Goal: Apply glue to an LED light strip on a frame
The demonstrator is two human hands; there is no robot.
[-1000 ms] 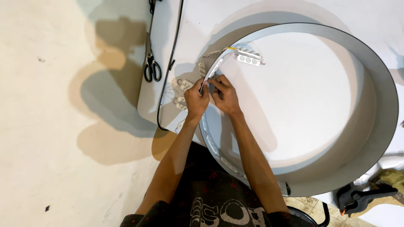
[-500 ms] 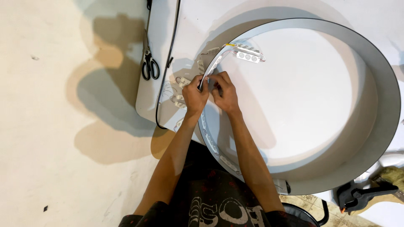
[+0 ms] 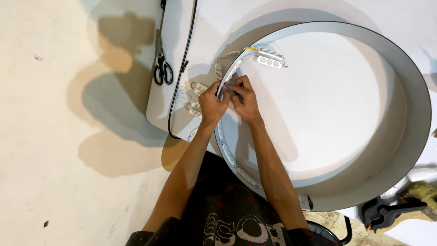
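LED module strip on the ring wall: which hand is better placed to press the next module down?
Probably the right hand: it lies inside the grey ring, fingertips on the LED module strip. The left hand grips over the rim from outside, steadying.

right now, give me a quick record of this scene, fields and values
setting: white table seen from above, beige floor beside it
main thing: large round shallow frame, grey wall, white base
left hand: at the frame's near-left wall, pinching a small light module on it
right hand: beside the left, fingers on the same spot
module string: wired white modules, some along the wall, some loose inside and outside the frame
scissors: lying on the table's left edge
black cable: runs beside the scissors
clamp: black, lower right
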